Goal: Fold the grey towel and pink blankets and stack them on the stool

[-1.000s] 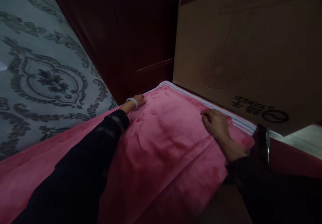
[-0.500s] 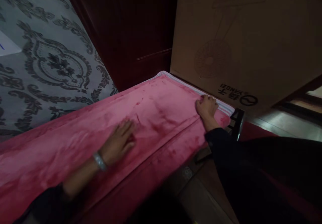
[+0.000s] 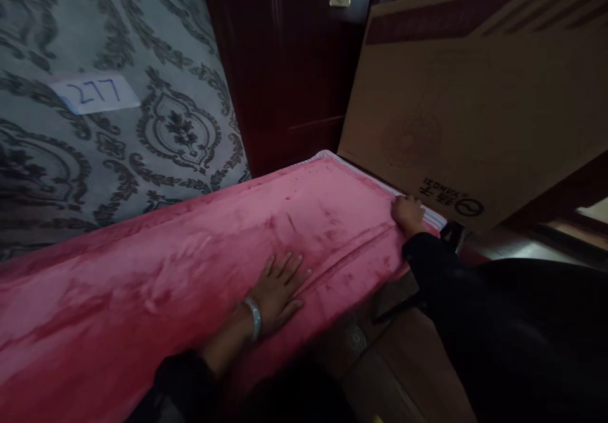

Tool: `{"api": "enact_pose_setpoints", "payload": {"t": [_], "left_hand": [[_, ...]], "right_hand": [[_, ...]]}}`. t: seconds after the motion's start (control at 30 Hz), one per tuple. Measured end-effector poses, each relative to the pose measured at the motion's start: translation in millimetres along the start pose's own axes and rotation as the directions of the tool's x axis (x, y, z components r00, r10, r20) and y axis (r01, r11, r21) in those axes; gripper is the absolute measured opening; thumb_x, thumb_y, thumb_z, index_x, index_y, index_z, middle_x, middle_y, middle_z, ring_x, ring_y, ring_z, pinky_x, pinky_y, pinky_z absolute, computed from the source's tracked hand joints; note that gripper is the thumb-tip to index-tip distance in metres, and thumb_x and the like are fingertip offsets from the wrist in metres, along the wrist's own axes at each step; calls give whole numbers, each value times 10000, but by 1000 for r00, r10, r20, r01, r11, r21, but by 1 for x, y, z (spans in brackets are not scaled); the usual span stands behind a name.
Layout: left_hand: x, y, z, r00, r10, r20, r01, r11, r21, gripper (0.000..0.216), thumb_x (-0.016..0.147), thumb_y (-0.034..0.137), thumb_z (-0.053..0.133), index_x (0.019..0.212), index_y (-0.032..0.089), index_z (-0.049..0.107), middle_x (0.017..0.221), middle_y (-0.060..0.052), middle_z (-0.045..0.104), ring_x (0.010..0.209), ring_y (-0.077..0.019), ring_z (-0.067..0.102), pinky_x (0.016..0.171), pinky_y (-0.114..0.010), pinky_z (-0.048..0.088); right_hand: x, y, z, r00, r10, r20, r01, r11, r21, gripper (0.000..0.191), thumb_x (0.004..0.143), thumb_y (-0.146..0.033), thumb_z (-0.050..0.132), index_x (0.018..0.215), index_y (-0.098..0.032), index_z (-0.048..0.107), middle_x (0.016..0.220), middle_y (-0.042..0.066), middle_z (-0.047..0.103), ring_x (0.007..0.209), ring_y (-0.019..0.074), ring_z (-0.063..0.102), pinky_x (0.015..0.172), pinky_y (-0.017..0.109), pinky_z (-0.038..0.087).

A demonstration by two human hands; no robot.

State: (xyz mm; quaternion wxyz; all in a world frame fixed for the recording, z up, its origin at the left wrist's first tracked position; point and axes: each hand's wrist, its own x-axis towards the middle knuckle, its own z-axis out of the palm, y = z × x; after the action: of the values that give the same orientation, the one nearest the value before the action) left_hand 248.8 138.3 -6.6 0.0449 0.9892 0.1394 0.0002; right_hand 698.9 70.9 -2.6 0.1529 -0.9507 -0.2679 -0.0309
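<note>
Pink blanket (image 3: 199,265), left hand (image 3: 277,293) shifted toward crease (image 3: 351,258), fingers (image 3: 293,268) spread, right hand (image 3: 407,213) curled at edge, grip unclear

On the wall (image 3: 118,147), a white paper (image 3: 97,92) bore the number 277, handwritten in large blue strokes and right way up. The box (image 3: 494,100) carried the brand YANGZI (image 3: 444,189) in dark capitals, upside down, near its lower edge. Two Chinese characters (image 3: 437,197), 扬子, stood just below it, also inverted, and a round logo (image 3: 469,207) with a wave inside sat beside them to the right. Marks on the box's dark red band (image 3: 441,14) were too faint to read.
</note>
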Motion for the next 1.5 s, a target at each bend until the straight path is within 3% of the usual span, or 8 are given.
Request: {"api": "enact_pose_setpoints", "payload": {"t": [0.17,0.4,0.47,0.7,0.97,1.2,1.4,1.5], "left_hand": [[0,2,10,996,15,-83,-20,998,-64,682,939,446,568,1578,336,356,1688,-82,252,1556,-352,212,1222,-671,187],[-13,-10,-8,937,-229,-263,207,972,-110,471,1015,408,435,1447,271,561,1571,-105,480,1476,-314,399,1225,-649,228],[-17,-14,-13,900,-334,-281,326,942,-76,517,1002,415,469,1481,227,524,1593,-139,440,1501,-365,344,1205,-694,227],[-17,-11,-2,915,-346,-205,361,932,36,608,971,462,533,1521,210,472,1645,-189,313,1519,-444,258,1172,-735,243],[-19,-15,9,905,-316,-285,347,936,62,614,970,499,514,1529,252,453,1649,-169,326,1525,-424,263,1188,-713,226],[-20,-15,13,910,-302,-285,332,941,60,632,974,517,496,1545,254,430,1650,-174,320,1526,-430,256,1178,-735,229],[-22,-15,15,902,-294,-317,326,944,53,632,969,514,495,1545,263,430,1659,-165,301,1532,-424,244,1182,-734,222],[-22,-15,15,905,-285,-315,320,945,67,627,981,514,460,1549,251,429,1653,-171,308,1526,-430,258,1177,-737,232]], "right_hand": [[-28,-69,-9,948,-290,-135,294,956,11,547,963,-196,375,1484,-81,493,1539,270,413,1424,387,376,1101,630,337],[-122,-187,29,260,-948,181,947,287,142,627,1045,-541,346,1624,-313,273,1697,53,155,1562,292,123,1234,554,163],[-114,-185,36,291,-926,238,938,326,122,621,1046,-542,353,1620,-316,284,1690,47,176,1561,293,129,1235,565,148],[-27,-129,14,809,-534,246,567,819,-87,542,1032,-388,412,1548,-221,434,1615,169,356,1492,362,321,1120,659,337],[-47,-239,13,500,-840,214,833,533,146,423,928,-132,450,1260,-197,704,1324,89,660,1208,194,596,1078,303,437],[-33,-277,39,653,-728,209,737,674,44,507,965,-180,430,1456,-146,551,1426,233,554,1325,373,502,1092,575,397],[-49,-293,62,339,-884,322,892,411,188,586,1061,-475,330,1614,-280,312,1687,46,218,1549,277,177,1239,516,184],[-43,-299,70,399,-849,347,861,477,177,603,1069,-485,276,1631,-266,258,1699,62,147,1564,292,108,1231,574,138]]}}
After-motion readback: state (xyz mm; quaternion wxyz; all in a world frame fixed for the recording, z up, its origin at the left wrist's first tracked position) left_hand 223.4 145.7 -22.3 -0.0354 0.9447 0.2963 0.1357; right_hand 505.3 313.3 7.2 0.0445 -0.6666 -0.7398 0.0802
